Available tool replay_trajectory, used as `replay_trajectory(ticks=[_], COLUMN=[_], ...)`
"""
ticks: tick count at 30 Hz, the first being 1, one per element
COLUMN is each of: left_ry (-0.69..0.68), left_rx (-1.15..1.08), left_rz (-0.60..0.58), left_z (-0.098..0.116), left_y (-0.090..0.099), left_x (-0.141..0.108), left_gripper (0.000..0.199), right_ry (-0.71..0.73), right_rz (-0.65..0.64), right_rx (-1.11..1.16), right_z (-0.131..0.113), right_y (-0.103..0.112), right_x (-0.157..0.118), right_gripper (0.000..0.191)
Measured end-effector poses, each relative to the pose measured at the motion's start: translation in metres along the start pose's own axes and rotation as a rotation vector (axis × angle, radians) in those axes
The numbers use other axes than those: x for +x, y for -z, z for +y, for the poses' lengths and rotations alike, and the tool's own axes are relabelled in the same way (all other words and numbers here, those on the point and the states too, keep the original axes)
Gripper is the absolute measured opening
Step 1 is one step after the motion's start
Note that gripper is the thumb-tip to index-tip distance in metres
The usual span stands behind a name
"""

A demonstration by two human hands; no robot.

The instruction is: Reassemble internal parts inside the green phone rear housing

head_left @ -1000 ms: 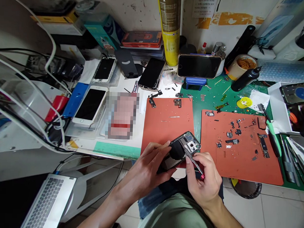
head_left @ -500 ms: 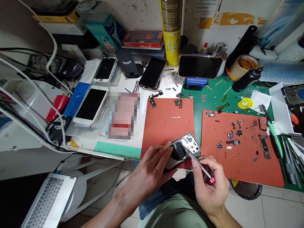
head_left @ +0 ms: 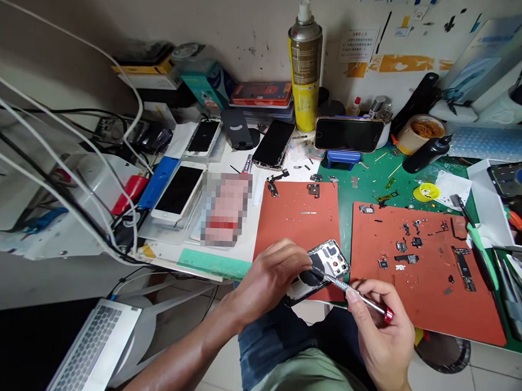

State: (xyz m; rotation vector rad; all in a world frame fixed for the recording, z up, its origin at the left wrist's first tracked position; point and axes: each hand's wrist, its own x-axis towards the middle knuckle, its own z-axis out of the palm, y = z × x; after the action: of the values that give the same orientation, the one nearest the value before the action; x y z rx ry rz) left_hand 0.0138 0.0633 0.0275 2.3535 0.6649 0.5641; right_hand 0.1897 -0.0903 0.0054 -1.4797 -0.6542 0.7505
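Note:
My left hand [head_left: 279,270] is closed over the left side of a stripped phone housing [head_left: 339,263], which is tilted above the front edge of the left mat. Its fingertips are bent down to the tip of a slim silver screwdriver with a red end cap [head_left: 371,302]; whether they pinch something there is hidden. The screwdriver is gripped by my right hand [head_left: 380,325] between thumb and fingers, its tip pointing left across the housing's inside. Camera cutouts and a black patch show in the housing.
A second orange mat [head_left: 411,303] bears several small phone parts and a logic board [head_left: 463,268]. Tools, including a green-handled brush [head_left: 481,254], lie at the right. Behind stand a yellow spray can [head_left: 305,77] and a propped phone [head_left: 349,134]. A white phone [head_left: 178,192] lies left.
My left fingers have curled from lying along the housing to its inside, by the screwdriver's tip. My right hand has shifted a little right and down, the screwdriver now lying flatter. The camera view has tilted up.

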Motion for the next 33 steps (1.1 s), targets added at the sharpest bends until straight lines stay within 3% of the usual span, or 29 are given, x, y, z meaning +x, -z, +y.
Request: replay_trajectory(ticks=[2, 5, 9, 22, 28, 30, 33], left_ry=[-0.028, -0.053, 0.068, 0.173, 0.173, 0.133, 0.045], left_rx=[0.013, 0.173, 0.356, 0.467, 0.432, 0.341, 0.326], left_rz=[-0.036, 0.026, 0.142, 0.094, 0.146, 0.083, -0.028], left_z=[-0.003, -0.012, -0.028, -0.04, -0.016, -0.001, 0.018], left_y=[0.003, 0.003, -0.005, -0.008, 0.007, 0.005, -0.008], left_x=[0.004, 0.014, 0.034, 0.047, 0.028, 0.01, -0.019], left_gripper=[0.014, 0.02, 0.023, 0.024, 0.024, 0.023, 0.06], right_ry=[0.001, 0.016, 0.039, 0.047, 0.077, 0.124, 0.239], right_rz=[0.006, 0.058, 0.1, 0.129, 0.166, 0.194, 0.182], right_rx=[-0.002, -0.026, -0.038, -0.028, -0.081, -0.158, -0.265], right_z=[0.001, 0.002, 0.003, 0.001, 0.005, 0.008, 0.013], right_y=[0.001, 0.001, 0.0, 0.003, 0.005, 0.005, 0.003], right_x=[0.001, 0.003, 0.003, 0.005, 0.002, 0.0, -0.001], right_gripper=[0.013, 0.014, 0.014, 0.014, 0.014, 0.014, 0.013])
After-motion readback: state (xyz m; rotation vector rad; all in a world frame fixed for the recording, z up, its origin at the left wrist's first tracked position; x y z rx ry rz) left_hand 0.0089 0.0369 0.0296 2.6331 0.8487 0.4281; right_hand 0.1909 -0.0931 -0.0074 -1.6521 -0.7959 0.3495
